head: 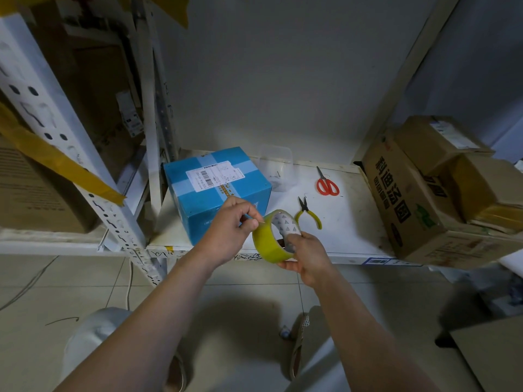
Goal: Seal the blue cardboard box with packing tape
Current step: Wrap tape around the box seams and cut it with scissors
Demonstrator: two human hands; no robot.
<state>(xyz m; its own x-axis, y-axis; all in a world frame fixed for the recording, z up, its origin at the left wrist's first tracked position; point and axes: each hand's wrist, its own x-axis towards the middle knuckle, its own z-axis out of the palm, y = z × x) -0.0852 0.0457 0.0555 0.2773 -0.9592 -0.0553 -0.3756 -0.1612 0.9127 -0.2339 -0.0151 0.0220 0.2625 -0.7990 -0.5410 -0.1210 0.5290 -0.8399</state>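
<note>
the blue cardboard box point(218, 190) sits on the white shelf point(348, 222), flaps down, a shipping label on top. just in front of the box, the right hand point(307, 257) grips a roll of yellowish packing tape point(273, 236), fingers curled round its rim. the left hand point(236, 224) pinches at the roll's edge. right of the box lie yellow-handled pliers point(308, 213) and red scissors point(327, 183).

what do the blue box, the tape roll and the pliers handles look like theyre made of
Blue box: looks like printed cardboard, matte, with folded edges and a paper label. Tape roll: glossy yellowish translucent plastic film, apparently on a printed cardboard core. Pliers: dark metal jaws; the yellow handles look like a rubber or plastic coating.
</note>
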